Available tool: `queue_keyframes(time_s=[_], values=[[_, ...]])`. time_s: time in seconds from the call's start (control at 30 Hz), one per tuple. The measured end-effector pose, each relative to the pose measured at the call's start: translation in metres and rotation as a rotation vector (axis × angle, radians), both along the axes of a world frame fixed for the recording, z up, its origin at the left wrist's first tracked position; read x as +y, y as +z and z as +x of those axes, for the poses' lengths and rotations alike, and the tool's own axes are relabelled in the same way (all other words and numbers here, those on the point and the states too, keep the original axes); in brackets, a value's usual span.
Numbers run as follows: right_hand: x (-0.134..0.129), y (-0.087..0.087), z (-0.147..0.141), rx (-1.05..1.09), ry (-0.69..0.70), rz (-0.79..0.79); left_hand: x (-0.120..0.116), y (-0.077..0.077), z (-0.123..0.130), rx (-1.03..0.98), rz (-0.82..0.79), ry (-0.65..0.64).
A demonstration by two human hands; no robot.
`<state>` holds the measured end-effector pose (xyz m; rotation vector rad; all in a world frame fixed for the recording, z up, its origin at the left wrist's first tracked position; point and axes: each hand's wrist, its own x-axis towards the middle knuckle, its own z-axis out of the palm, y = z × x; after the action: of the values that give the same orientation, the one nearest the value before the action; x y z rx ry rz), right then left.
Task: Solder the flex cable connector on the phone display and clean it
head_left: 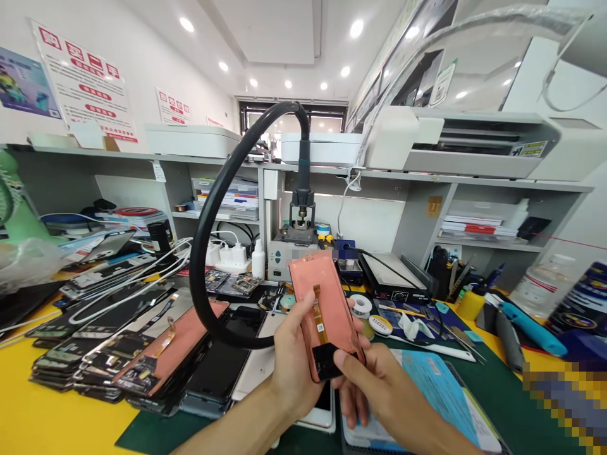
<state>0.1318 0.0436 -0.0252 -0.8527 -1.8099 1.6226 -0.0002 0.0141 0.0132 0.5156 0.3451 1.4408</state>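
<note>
Both hands hold a phone screen [332,284], its copper-pink back turned toward me and tilted. A flex cable with a small white label runs down the middle of that back to a black section at the lower end. My left hand [294,347] grips the left edge, thumb lying on the pink surface near the cable. My right hand [374,379] pinches the lower right corner, thumb on the black section; some of its fingers are curled beneath. Under the hands, a white phone [320,411] lies partly hidden on the green mat.
Stacked phone screens [61,360] fill the left side. A thick black hose [208,253] arches in front of the shelf. A blue pad [436,392] lies at right, with a solder spool [361,306], tweezers and a bottle [540,284] beyond. A flat heating plate [393,278] stands behind.
</note>
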Motion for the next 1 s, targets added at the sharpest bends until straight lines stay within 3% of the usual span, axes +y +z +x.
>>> queue_keyframes(time_s=[0.47, 1.0], values=[[0.000, 0.001, -0.010, -0.068, -0.181, -0.035, 0.001, -0.003, 0.006, -0.031, -0.036, 0.026], [-0.005, 0.010, -0.007, -0.040, -0.158, -0.042, 0.006, -0.002, -0.005, -0.066, -0.014, -0.083]])
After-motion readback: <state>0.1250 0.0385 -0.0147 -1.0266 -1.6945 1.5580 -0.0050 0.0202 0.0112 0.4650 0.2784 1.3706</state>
